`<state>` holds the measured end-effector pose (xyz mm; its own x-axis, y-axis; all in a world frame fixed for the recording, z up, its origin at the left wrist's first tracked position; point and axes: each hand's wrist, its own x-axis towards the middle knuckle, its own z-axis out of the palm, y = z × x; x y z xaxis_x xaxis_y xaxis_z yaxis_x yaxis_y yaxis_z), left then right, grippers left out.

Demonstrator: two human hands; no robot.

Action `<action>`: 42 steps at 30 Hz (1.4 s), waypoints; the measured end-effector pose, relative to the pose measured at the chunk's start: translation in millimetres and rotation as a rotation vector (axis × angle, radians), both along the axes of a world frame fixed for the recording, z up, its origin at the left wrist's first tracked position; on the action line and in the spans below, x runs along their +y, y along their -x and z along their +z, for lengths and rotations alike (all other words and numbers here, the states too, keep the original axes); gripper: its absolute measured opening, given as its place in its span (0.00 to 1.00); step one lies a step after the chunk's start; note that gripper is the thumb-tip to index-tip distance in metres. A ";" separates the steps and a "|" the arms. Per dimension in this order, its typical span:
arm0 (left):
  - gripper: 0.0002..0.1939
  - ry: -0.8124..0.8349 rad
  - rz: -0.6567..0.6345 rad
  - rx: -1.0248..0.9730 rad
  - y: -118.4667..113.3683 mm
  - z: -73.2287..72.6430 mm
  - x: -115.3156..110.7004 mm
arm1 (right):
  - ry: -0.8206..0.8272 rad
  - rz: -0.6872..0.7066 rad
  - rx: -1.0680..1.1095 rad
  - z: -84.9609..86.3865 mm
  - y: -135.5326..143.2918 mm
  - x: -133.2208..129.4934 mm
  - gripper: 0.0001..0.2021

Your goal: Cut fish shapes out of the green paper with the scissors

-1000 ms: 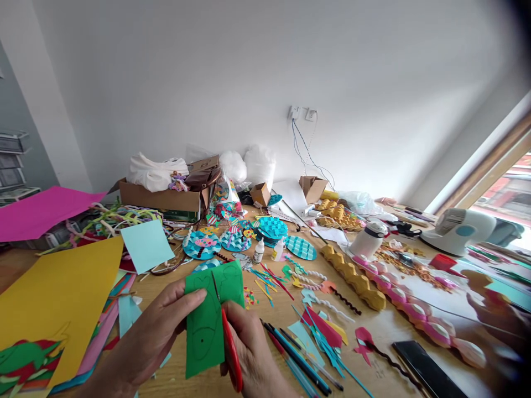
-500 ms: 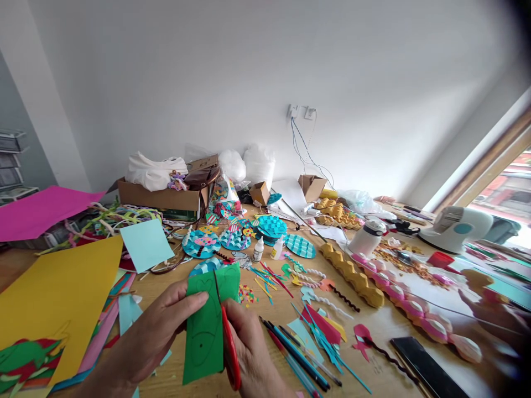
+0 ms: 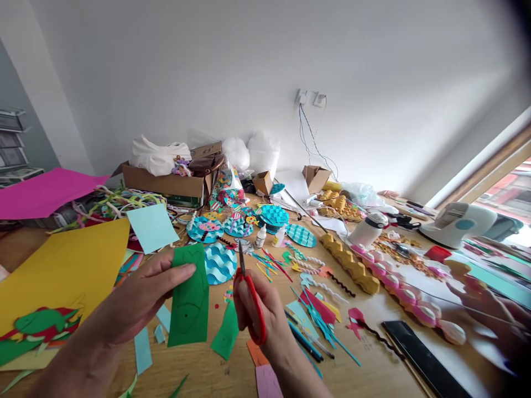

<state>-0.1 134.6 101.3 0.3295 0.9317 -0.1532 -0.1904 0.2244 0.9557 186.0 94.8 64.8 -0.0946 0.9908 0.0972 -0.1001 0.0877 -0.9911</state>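
My left hand [image 3: 160, 284] pinches a strip of green paper [image 3: 189, 309] by its upper left edge. Pencilled outlines and a small dark dot show on the paper. In my right hand [image 3: 269, 301] are red-handled scissors [image 3: 256, 315], blades pointing up and away from me, apart from the strip. Between the two hands a smaller green paper piece [image 3: 226, 334] lies on the wooden table [image 3: 194, 376]. Just beyond it is a round blue wavy-layered paper disc [image 3: 219, 264].
Yellow paper [image 3: 83, 251] with cut fish shapes covers the left. Two glue bottles [image 3: 260, 236] stand mid-table. Pens [image 3: 305, 342], a black phone [image 3: 418, 354] and a painted egg-carton strip [image 3: 409, 296] lie rightward. Another person's hand [image 3: 485, 307] is at the far right.
The scissors have come off the green paper and my hands have moved apart. A smaller green piece now lies separately on the table, and the blue disc shows more fully.
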 end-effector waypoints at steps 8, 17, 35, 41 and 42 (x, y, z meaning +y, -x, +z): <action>0.11 -0.218 -0.075 0.046 -6.0 -13.3 4.6 | 0.016 -0.011 0.098 8.2 -6.4 -1.8 0.23; 0.09 -0.388 -0.056 0.148 -18.2 -9.2 2.7 | 0.117 0.064 0.185 0.4 9.4 -6.1 0.23; 0.17 -0.367 -0.047 0.256 -17.6 -17.2 3.7 | 0.030 -0.041 0.088 29.2 -2.0 13.8 0.12; 0.15 -0.323 0.071 0.300 -23.8 -27.4 9.1 | -0.027 -0.065 0.066 34.3 0.7 19.6 0.12; 0.15 -0.330 0.093 0.303 -23.8 -27.5 10.0 | -0.033 -0.067 0.070 33.6 1.8 21.0 0.12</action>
<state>23.8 144.6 73.9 0.2278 0.9704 0.0799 0.1043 -0.1059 0.9889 184.2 115.8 98.5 -0.0202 0.9908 0.1338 -0.1617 0.1289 -0.9784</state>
